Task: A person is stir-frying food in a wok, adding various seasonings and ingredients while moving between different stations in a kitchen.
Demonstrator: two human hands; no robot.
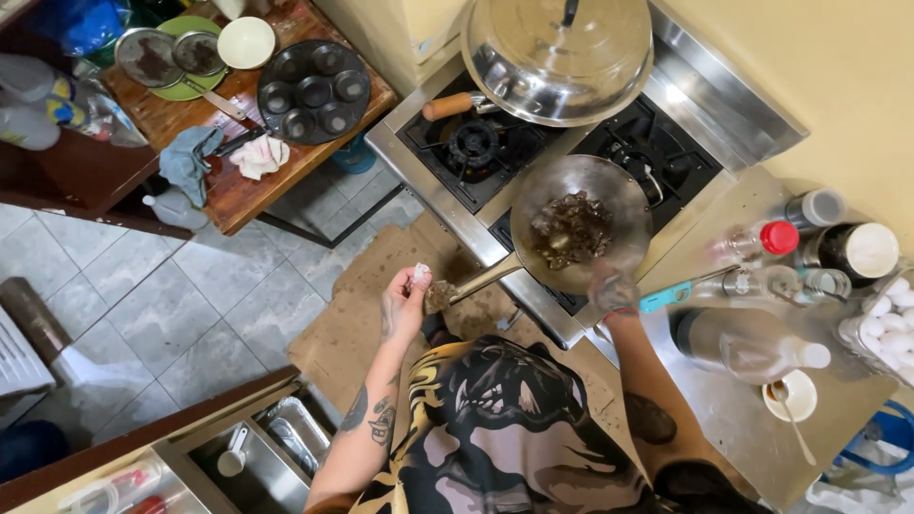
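While dark food already sits in wok (581,228) on stove (447,190): left hand (405,305), grip pinching wok handle (481,279) through cloth; right hand (612,288) blurred at rim, grip unclear; cooking apparently midway.

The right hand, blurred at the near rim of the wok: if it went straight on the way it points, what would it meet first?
The right hand points over the wok rim, so it would probably first meet the dark food inside. The hand is blurred and depth is unclear.

Right hand (612,288) motion-blurred over wok (609,195)
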